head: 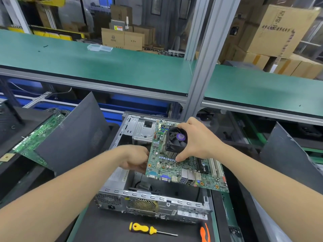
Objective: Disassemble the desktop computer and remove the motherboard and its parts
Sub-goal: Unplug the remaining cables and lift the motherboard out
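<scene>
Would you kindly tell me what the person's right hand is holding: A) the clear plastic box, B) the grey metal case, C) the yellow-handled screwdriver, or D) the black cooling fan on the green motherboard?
D: the right hand grips the black cooling fan on the green motherboard; the yellow-handled screwdriver lies apart, untouched.

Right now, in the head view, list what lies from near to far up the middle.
Screwdriver → case rear panel → motherboard → green shelf → clear box → cartons.
</scene>
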Action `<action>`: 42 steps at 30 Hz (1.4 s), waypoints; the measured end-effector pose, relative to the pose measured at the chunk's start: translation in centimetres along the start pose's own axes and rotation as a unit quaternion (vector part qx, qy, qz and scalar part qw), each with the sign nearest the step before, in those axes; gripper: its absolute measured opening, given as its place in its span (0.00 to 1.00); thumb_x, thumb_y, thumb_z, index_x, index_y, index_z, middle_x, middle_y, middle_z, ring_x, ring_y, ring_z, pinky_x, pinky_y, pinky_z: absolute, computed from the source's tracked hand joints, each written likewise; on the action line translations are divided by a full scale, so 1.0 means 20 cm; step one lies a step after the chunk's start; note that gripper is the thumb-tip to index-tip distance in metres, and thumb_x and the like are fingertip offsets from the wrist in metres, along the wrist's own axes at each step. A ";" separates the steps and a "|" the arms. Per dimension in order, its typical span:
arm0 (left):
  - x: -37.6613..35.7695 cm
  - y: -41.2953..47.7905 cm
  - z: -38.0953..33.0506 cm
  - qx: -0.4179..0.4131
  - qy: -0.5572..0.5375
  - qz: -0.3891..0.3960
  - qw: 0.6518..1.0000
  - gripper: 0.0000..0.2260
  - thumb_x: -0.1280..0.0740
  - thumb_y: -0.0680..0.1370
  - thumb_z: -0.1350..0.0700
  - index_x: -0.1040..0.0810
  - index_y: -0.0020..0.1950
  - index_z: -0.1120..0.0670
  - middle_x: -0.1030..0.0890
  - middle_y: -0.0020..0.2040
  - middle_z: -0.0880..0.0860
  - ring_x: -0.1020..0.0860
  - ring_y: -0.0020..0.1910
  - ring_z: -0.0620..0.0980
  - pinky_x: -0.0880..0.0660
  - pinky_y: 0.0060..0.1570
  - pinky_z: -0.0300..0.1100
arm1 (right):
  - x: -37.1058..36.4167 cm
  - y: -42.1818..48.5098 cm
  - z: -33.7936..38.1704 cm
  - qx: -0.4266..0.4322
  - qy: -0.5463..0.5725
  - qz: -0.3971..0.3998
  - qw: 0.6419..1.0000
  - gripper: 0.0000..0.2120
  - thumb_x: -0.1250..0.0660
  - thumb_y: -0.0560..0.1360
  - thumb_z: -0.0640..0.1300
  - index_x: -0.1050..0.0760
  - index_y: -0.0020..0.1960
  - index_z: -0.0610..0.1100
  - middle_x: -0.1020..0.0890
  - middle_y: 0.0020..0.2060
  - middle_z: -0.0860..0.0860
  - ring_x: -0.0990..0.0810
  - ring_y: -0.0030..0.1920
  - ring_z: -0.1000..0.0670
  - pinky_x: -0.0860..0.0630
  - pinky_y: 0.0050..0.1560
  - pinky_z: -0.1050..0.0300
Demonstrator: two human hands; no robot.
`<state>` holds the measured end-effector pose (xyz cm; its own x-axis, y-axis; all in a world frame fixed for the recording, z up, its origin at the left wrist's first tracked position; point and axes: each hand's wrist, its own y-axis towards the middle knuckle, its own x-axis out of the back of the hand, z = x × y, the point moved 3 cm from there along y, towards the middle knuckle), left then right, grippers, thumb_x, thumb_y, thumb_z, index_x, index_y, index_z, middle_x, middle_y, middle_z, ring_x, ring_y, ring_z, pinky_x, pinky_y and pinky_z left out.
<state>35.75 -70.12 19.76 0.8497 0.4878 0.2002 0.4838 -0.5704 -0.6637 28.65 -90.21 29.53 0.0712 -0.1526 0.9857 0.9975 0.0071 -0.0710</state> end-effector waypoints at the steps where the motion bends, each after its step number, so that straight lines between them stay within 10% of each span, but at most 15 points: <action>1: 0.05 -0.03 -0.02 0.005 0.044 -0.005 0.999 0.11 0.41 0.85 0.66 0.19 0.58 0.64 0.13 0.52 0.59 0.12 0.49 0.53 0.16 0.45 0.42 | -0.01 0.00 0.01 0.001 -0.003 0.005 1.000 0.60 0.19 0.54 0.70 0.36 0.78 0.49 0.35 0.54 0.55 0.31 0.56 0.50 0.20 0.54 0.44; 10: 0.40 -0.25 -0.07 -0.233 0.154 -0.248 0.928 0.08 0.34 0.82 0.59 0.18 0.51 0.47 0.14 0.43 0.47 0.15 0.41 0.47 0.18 0.39 0.41 | -0.16 0.00 0.28 0.041 -0.039 0.039 0.998 0.57 0.21 0.54 0.73 0.34 0.76 0.50 0.34 0.55 0.54 0.29 0.56 0.48 0.20 0.50 0.44; 19: 0.37 -0.25 0.14 -0.281 0.257 -0.201 0.903 0.21 0.35 0.78 0.67 0.17 0.61 0.44 0.21 0.65 0.41 0.27 0.69 0.39 0.32 0.72 0.43 | -0.28 0.02 0.46 0.057 -0.062 0.037 0.996 0.51 0.21 0.56 0.70 0.33 0.73 0.51 0.37 0.54 0.54 0.33 0.54 0.50 0.30 0.40 0.52; 25: 0.37 -0.25 0.19 -0.299 0.267 -0.168 0.901 0.21 0.29 0.76 0.60 0.21 0.60 0.35 0.22 0.57 0.29 0.27 0.62 0.29 0.33 0.63 0.31 | -0.31 -0.02 0.45 0.064 -0.052 0.036 0.996 0.52 0.23 0.55 0.72 0.34 0.73 0.52 0.37 0.54 0.55 0.31 0.58 0.49 0.27 0.42 0.51; 37: 0.43 -0.26 0.26 -0.287 0.246 -0.151 0.913 0.15 0.24 0.76 0.55 0.22 0.56 0.39 0.15 0.46 0.41 0.19 0.47 0.37 0.30 0.53 0.35 | -0.30 -0.01 0.48 0.115 -0.002 0.049 0.992 0.48 0.32 0.60 0.80 0.32 0.71 0.52 0.33 0.53 0.57 0.32 0.58 0.53 0.25 0.55 0.50; 42: 0.42 -0.23 0.33 -0.293 0.210 -0.154 0.920 0.18 0.22 0.73 0.57 0.24 0.55 0.39 0.16 0.48 0.42 0.18 0.49 0.42 0.24 0.54 0.36 | -0.22 0.08 0.53 0.100 0.056 0.045 0.992 0.32 0.46 0.71 0.81 0.25 0.46 0.53 0.22 0.41 0.54 0.23 0.43 0.52 0.23 0.47 0.47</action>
<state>39.35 -59.11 19.79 0.6005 0.4579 0.6555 0.6405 -0.7662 -0.0515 29.91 -79.04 26.72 0.1704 -0.2503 0.9531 0.9686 0.2204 -0.1153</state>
